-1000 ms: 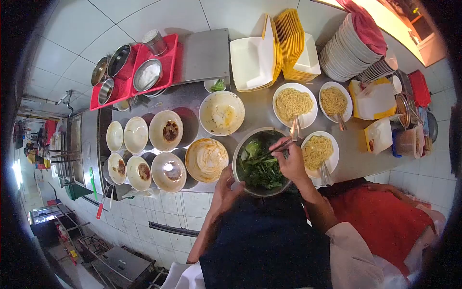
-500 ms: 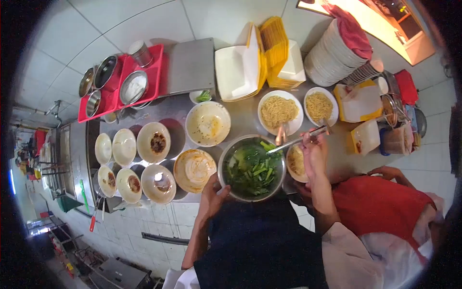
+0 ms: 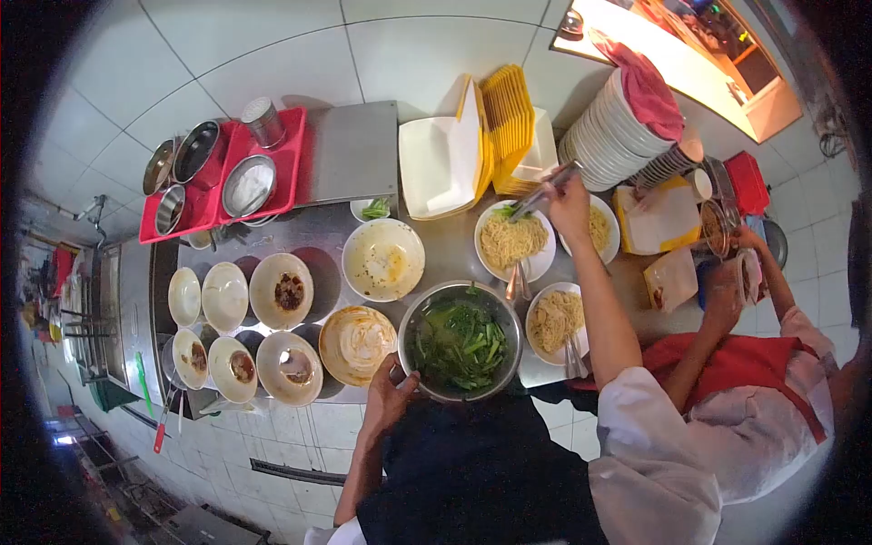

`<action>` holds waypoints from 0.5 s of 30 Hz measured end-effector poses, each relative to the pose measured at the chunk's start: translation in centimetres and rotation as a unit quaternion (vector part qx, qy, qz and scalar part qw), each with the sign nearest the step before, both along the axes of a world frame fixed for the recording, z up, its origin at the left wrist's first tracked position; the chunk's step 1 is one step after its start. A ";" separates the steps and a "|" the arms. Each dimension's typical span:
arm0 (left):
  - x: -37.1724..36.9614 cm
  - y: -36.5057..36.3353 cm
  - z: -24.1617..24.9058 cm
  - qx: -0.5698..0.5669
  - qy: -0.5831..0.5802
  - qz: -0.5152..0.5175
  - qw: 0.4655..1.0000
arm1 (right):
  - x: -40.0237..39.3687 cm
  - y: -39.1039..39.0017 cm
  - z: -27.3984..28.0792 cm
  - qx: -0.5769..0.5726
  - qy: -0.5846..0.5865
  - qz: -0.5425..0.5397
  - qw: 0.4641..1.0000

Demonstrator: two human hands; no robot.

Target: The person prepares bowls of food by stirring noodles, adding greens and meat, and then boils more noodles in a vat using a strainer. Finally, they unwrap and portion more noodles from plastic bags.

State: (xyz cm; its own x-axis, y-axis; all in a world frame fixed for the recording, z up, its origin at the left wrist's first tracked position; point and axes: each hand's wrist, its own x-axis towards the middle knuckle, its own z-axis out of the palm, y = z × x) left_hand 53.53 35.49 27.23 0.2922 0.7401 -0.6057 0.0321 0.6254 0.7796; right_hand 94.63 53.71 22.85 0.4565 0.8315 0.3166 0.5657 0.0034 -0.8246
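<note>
A: How are the tongs [image 3: 545, 190] held?
B: Closely gripped in the right hand [image 3: 569, 204], slanted far-right to near-left; tips set left, at greens [image 3: 500, 213] on the noodle plate [image 3: 543, 263].
A: Left hand [image 3: 392, 387]?
B: Clasped on the steel bowl's [image 3: 515, 352] near-left rim. Plate bordered by yellow trays [image 3: 509, 109] beyond, utensils [image 3: 523, 280] nearer.

Desk [image 3: 437, 252]: mixing bowl [image 3: 512, 332] at front, leafy greens [image 3: 459, 343] inside | left: serving bowls [image 3: 224, 295], two rows | right/back-right: noodle plates [image 3: 543, 263] | behind: takeaway boxes [image 3: 440, 173] | back left: tray [image 3: 293, 150], metal bowls [image 3: 193, 154] on it | back right: plate stack [image 3: 607, 132], cloth [image 3: 643, 100] on top
</note>
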 end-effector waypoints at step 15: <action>0.3 -1.3 -1.5 0.100 0.042 -0.021 0.994 | -12.9 -13.5 6.6 -0.056 0.088 0.172 0.980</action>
